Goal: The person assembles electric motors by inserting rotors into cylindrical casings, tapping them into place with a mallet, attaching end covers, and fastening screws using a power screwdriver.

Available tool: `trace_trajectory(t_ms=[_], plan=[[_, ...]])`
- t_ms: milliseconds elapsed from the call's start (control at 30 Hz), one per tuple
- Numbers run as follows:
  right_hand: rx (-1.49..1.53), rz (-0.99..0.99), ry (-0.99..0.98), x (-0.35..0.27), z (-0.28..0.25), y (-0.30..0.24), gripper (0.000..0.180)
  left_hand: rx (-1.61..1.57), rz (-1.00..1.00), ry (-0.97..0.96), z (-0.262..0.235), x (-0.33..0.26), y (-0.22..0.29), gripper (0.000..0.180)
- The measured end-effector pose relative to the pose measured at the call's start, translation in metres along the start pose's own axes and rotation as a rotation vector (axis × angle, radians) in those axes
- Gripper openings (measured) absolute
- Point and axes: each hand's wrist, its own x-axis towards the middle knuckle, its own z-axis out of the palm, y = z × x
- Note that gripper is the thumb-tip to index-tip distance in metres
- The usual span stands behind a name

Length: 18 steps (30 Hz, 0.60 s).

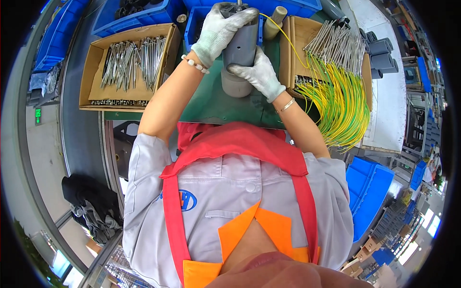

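A dark grey plastic cylinder [240,47] with a small hole in its side stands over a lighter grey round block [235,86] on the green work surface. My left hand [220,32], in a whitish glove, is closed round its upper part. Lower down, my gloved right hand [261,74] grips the cylinder near its bottom edge. A metal rod [239,4] shows at the cylinder's top. One yellow-green wire [289,37] runs from near the top toward the box on the right. The inside of the cylinder is hidden from me.
A cardboard box of long metal rods [126,65] stands left. Another box [286,62] holds rods with yellow-green wires [341,113] spilling over its front. Blue bins [144,17] line the back beside a beige cylinder [275,23]. Grey tubes [382,55] lie at far right.
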Motion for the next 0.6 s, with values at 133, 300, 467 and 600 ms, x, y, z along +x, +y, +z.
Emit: trace_trajectory(t_ms=[133,300,467,600], plan=[[-0.006,-0.016,0.007,-0.002,-0.001,0.006,0.092,-0.155,0.009,-0.021,0.009,0.001,0.005,0.028],[0.020,-0.042,-0.023,0.004,-0.002,0.014,0.100,-0.140,0.007,0.043,0.008,0.000,0.006,0.033],[0.043,-0.047,-0.137,-0.003,-0.010,0.007,0.109,-0.120,0.037,0.052,0.008,0.001,0.007,0.042],[0.167,0.037,-0.157,-0.005,-0.010,0.002,0.103,-0.072,-0.028,-0.025,0.002,0.008,0.001,0.035]])
